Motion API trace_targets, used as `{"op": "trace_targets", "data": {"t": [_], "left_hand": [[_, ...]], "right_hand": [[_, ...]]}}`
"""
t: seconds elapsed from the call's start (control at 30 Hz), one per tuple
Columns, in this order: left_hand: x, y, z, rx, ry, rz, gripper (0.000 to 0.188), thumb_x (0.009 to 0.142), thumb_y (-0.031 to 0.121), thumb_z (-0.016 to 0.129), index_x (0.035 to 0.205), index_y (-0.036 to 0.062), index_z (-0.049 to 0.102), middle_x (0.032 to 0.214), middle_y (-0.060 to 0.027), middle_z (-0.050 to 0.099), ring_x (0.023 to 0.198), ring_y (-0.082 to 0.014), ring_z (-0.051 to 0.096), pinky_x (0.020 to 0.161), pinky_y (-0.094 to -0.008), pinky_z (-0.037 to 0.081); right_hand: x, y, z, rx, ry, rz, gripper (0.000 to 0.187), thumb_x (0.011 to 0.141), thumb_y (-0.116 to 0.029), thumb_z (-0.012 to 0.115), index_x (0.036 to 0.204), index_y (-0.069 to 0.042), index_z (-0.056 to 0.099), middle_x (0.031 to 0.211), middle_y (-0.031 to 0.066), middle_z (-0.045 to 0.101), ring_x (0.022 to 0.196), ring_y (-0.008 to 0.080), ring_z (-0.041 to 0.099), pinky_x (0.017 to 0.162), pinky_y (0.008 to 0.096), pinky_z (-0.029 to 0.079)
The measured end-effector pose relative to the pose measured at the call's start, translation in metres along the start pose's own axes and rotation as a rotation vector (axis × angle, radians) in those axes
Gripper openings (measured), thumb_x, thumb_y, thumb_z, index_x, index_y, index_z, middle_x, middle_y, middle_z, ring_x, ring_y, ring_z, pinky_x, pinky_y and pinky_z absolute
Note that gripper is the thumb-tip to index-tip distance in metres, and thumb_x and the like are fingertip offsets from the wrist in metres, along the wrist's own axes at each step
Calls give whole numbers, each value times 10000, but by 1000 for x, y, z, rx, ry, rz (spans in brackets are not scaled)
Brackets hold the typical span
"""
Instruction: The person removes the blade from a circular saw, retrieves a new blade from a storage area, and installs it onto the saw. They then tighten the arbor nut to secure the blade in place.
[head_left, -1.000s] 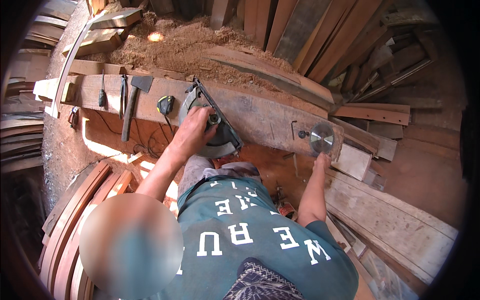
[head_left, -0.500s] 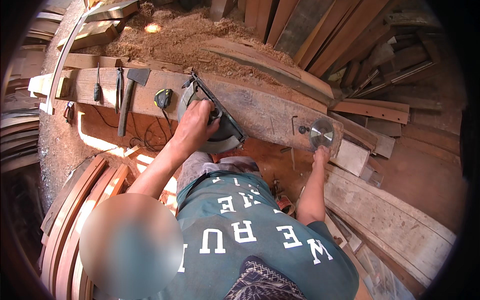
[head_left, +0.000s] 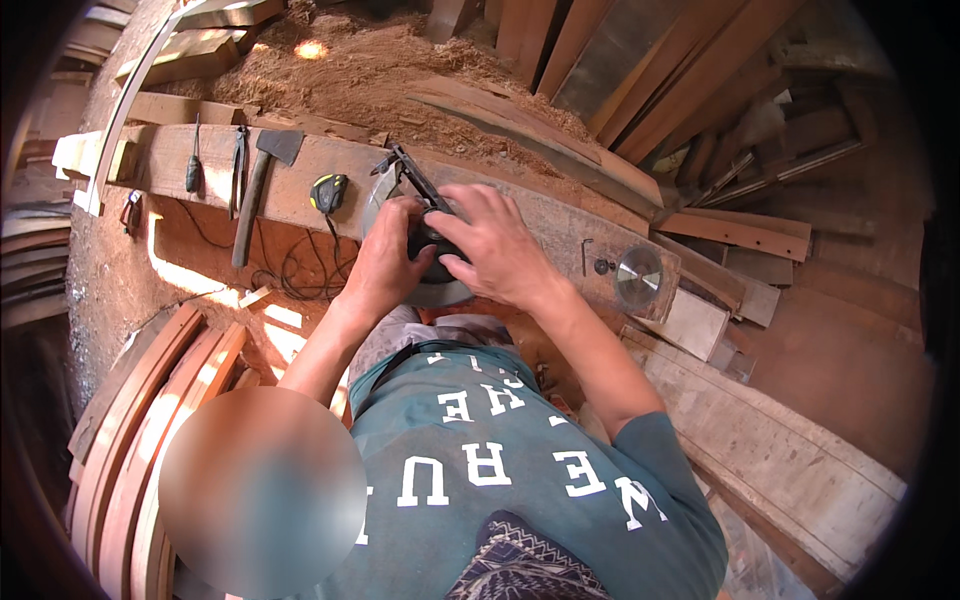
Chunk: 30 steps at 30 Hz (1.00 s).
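A circular saw (head_left: 436, 291) lies on its side on a thick wooden plank (head_left: 540, 225). My left hand (head_left: 388, 250) is closed around its grip. Over the saw's dark middle reaches my right hand (head_left: 495, 243), fingers apart and touching or just above it; the fingertips partly hide the black base plate (head_left: 415, 175). Toward the plank's right end lie a round saw blade (head_left: 640, 275), a small black round part (head_left: 603, 266) and a hex key (head_left: 586, 256).
Left of the saw, the plank holds a tape measure (head_left: 327, 193), a hatchet (head_left: 262, 190), pliers (head_left: 239, 165) and a screwdriver (head_left: 194, 165). A black cord (head_left: 310, 268) coils below. Curved boards (head_left: 130, 430) are stacked at lower left. Sawdust (head_left: 350, 70) heaps behind.
My right hand has left the round blade at the plank's right end and come left to the saw. The hex key and blade stay put; my left hand still grips the saw.
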<state>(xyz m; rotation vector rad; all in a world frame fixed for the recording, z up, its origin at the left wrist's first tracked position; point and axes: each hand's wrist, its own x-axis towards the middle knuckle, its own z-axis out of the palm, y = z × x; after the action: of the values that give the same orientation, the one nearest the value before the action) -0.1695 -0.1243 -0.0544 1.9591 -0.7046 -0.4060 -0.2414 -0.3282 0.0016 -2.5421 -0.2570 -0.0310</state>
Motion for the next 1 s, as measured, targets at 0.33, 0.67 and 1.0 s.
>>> {"op": "trace_targets", "data": {"t": [0.33,0.67,1.0], "left_hand": [[-35,-10,8,-13,310,-292,668,954,166,752,1506,-3,414,1459,-299,518,1359,-469,533,1135,-481,454],[-31,-23,9,47,351,-168,657,973,126,699,1532,11,373,1313,-310,547,1175,-523,602,983,-535,513],[-11,-32,-12,37,184,-104,633,927,49,652,1512,-4,414,1300,-296,545,1206,-497,576,1031,-507,496]], "right_hand": [[52,15,13,-361,-248,-298,182,824,-160,743,946,-31,782,1607,104,474,1539,351,355,1222,664,295],[63,21,3,-220,-375,-323,330,737,-183,858,987,17,776,1585,96,484,1542,343,349,1224,739,276],[61,18,12,-314,-322,-347,215,790,-192,775,919,-21,753,1169,120,646,1306,297,540,1200,756,283]]}}
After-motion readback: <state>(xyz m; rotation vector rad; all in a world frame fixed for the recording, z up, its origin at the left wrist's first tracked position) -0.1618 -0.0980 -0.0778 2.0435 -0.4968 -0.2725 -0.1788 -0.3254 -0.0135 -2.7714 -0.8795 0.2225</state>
